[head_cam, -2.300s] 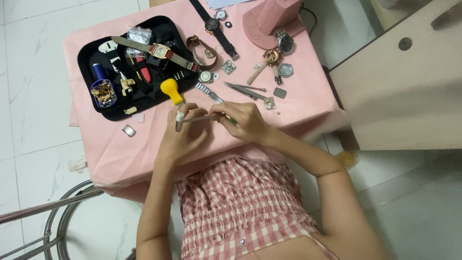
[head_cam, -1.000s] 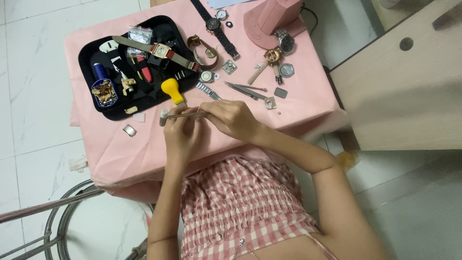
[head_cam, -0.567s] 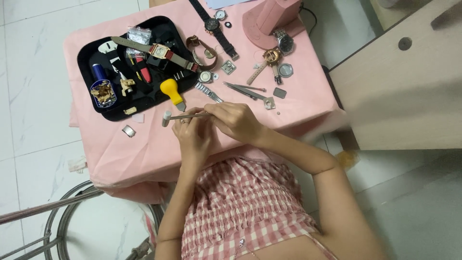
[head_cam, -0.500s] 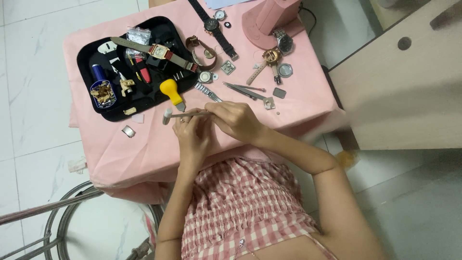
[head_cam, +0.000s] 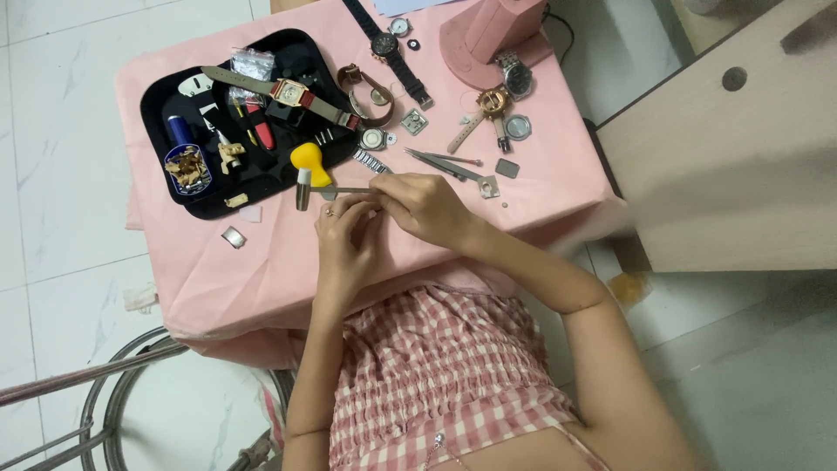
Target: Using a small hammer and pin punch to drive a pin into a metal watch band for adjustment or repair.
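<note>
My right hand (head_cam: 429, 206) grips the thin metal handle of a small hammer (head_cam: 304, 189), whose head points left just below a yellow-handled tool (head_cam: 309, 160). My left hand (head_cam: 345, 241) lies under the handle near the pink table's front edge and pinches a small metal part (head_cam: 329, 210) between its fingertips. What exactly that part is stays too small to tell. Both hands touch each other over the pink cloth (head_cam: 261, 270).
A black tool tray (head_cam: 157, 96) with a strap watch (head_cam: 288, 92) and small tools lies at the back left. Tweezers (head_cam: 440, 162), watch cases and several watches are scattered at the back right near a pink stand (head_cam: 488, 30). A wooden cabinet (head_cam: 741, 157) stands to the right.
My left hand has shifted right and closer to my body, under my right hand. The hammer now lies level with its head to the left.
</note>
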